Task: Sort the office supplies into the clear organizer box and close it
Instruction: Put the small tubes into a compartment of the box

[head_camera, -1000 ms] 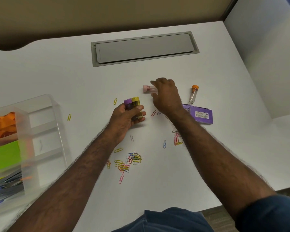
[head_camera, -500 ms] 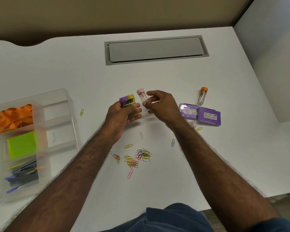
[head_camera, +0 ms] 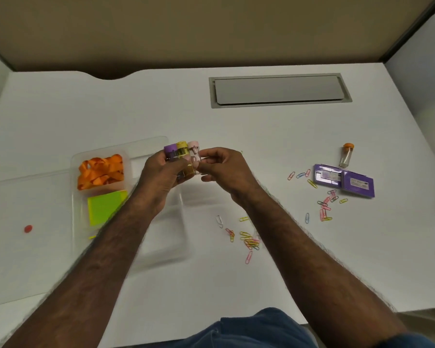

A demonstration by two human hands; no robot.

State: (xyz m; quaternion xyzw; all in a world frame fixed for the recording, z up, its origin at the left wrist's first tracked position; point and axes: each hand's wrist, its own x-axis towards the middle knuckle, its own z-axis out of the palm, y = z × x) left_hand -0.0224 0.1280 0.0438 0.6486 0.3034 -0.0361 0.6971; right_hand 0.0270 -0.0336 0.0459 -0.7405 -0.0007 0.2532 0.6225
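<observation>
A: From the head view, what are the hands doing?

B: The left hand (head_camera: pixel 161 172) grips two small vials side by side, the purple-capped vial (head_camera: pixel 170 151) and the yellow-capped vial (head_camera: pixel 182 149), caps pointing away from the person. The right hand (head_camera: pixel 224 172) pinches the pink-capped vial (head_camera: pixel 194 153) between thumb and fingertips, pressed right against the yellow one.

A: And the clear organizer box (head_camera: pixel 166 242)?

B: It sits on the white desk (head_camera: pixel 286 136) under the left forearm, open. Its far left compartment holds orange rubber bands (head_camera: pixel 101 172); the one nearer holds a green sticky-note pad (head_camera: pixel 106 207). The hands hover over its far right corner.

A: What remains on the desk?

B: An orange-capped vial (head_camera: pixel 347 154) lies at the right, just beyond the purple staple boxes (head_camera: pixel 344 180). Coloured paper clips (head_camera: pixel 249 241) are scattered between the forearms, and more paper clips (head_camera: pixel 325 207) lie near the boxes. A small red dot (head_camera: pixel 28 228) sits at the far left, and a grey cable hatch (head_camera: pixel 279 90) is set into the desk farther back.
</observation>
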